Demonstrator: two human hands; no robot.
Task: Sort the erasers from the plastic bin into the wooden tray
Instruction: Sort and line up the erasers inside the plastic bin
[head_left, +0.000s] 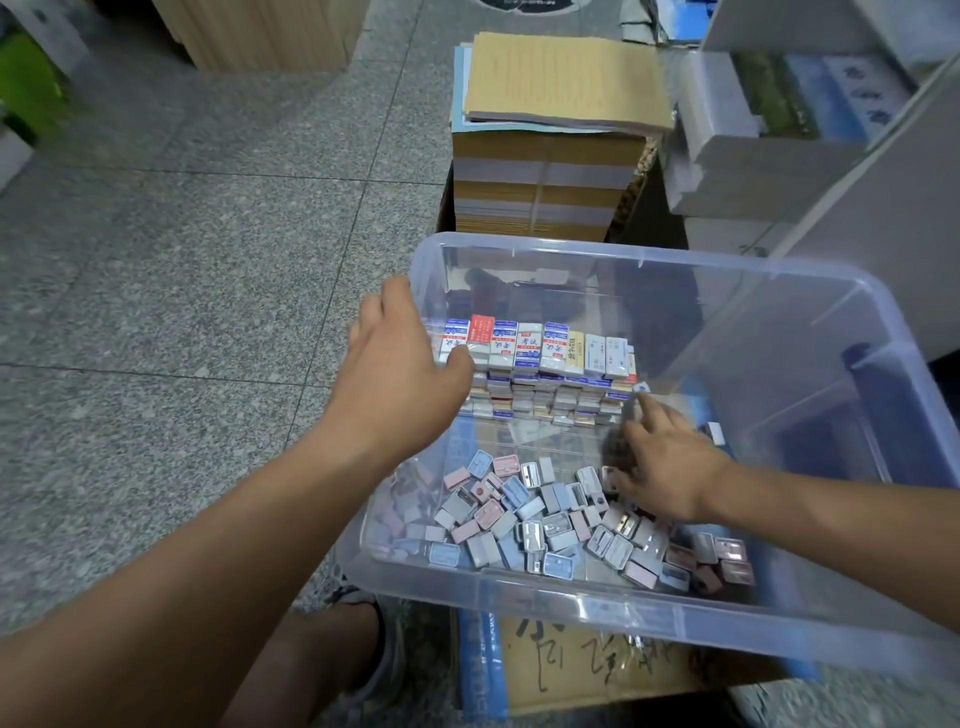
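Observation:
A clear plastic bin (597, 608) sits on a cardboard box. Against its far wall stand stacked rows of boxed erasers (535, 345) in white, blue and red wrappers. Loose small pink, blue and grey sharpeners (524, 525) fill the near part of the bin. My left hand (402, 364) hovers over the bin's left rim beside the eraser stack, fingers relaxed and holding nothing. Inside the bin, my right hand (660, 462) lies low, fingers spread toward the stack's right end, thumb down among the loose pieces. No wooden tray is in view.
A tall stack of paper pads (545, 156) stands just behind the bin. Grey shelving with boxes (769, 140) rises at the right. The cardboard box (597, 670) under the bin carries handwriting. Speckled floor tiles (182, 291) spread to the left.

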